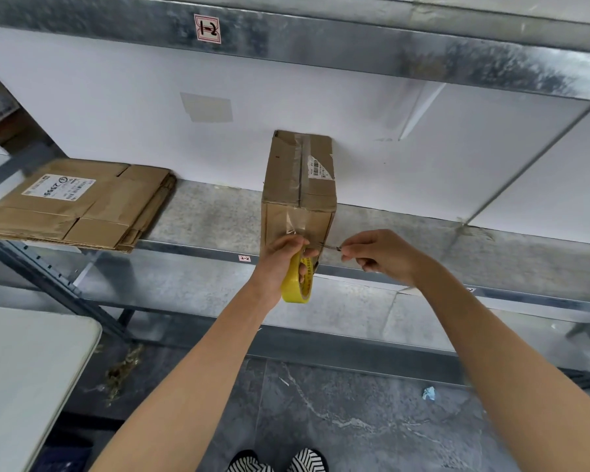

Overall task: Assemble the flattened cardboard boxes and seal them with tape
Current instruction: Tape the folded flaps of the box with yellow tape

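Box (286,178) is matt cardboard, tape roll (294,289) glossy plastic, shelf (201,219) mottled metal.

A brown cardboard box (298,185) with glossy clear tape and a white barcode label stands on a mottled silver-grey metal shelf (201,216). The tape roll (297,284) is bright yellow with dark lettering. The flat boxes (75,202) are brown, with a white, black-printed label. A thin piece (332,247) is dark grey. The wall (116,114) is white, the floor (355,420) dark grey veined in white, the shoes (276,461) black-and-white striped.
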